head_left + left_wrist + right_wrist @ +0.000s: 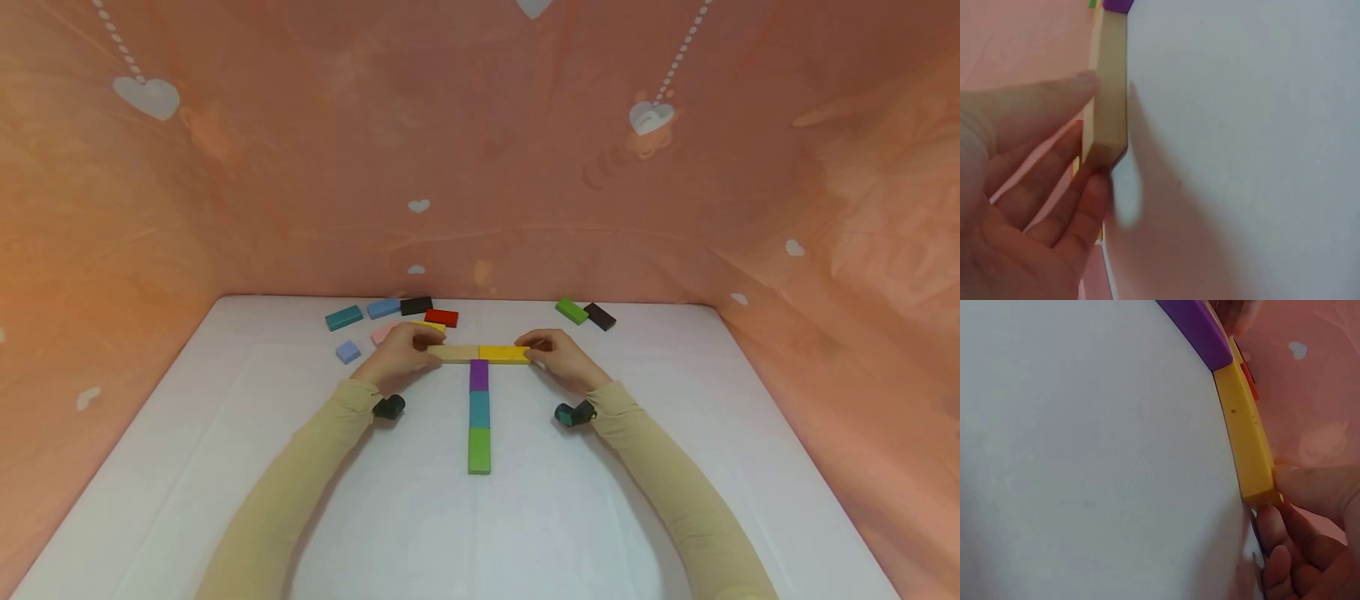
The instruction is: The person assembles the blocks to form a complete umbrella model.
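Where yellow block ends — right hand pinches it.

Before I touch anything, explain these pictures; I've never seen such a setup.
No machine: you see a person's bare left hand and right hand. The wide picture comes from a camera on the head; the two close ones, from the wrist cameras. On the white surface, the left hand holds the tan block by its outer end, the right hand the yellow block. Both blocks form the bar of a T; the purple block, teal block and green block form its stem. Other blocks lie nearby.
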Available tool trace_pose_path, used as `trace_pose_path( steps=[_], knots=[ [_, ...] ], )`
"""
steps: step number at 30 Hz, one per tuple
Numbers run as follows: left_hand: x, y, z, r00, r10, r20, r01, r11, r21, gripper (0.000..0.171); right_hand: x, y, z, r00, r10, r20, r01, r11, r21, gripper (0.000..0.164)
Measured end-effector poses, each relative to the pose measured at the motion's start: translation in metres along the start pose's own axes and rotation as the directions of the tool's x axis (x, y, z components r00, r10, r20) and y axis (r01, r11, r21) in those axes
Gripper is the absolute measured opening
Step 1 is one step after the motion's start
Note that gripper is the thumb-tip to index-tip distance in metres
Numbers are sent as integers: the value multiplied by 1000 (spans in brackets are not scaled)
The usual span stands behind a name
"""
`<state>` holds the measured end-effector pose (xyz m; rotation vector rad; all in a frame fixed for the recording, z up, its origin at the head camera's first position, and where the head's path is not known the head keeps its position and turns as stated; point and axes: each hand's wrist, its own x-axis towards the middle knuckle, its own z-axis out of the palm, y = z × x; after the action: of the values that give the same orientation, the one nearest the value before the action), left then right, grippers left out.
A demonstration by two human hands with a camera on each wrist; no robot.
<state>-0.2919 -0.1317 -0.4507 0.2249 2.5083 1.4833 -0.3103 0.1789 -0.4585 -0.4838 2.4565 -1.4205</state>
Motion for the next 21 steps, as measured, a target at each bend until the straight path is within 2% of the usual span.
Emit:
trace_pose_path(
  steps=[5,8,12,15,21],
  knots=[
    [-5,1,-7,998,19,-68,-16,999,51,28,0,0,0,1000,0,-8,0,1000,9,23],
    [-7,2,-8,994,-18,-103,23,998,51,26,0,1,-1,1000,0,-18,0,1000,4,23],
    [-8,1,-7,991,-68,-114,65,998,-24,25,0,2,-1,1000,-4,-17,4,1000,2,23],
    [-8,0,-6,990,-81,-118,72,994,-77,24,0,2,-2,1000,-7,-13,7,1000,8,23],
    [-6,-1,-5,990,-53,-132,37,992,-118,23,2,3,-1,1000,-26,-10,26,1000,10,24]
  ],
)
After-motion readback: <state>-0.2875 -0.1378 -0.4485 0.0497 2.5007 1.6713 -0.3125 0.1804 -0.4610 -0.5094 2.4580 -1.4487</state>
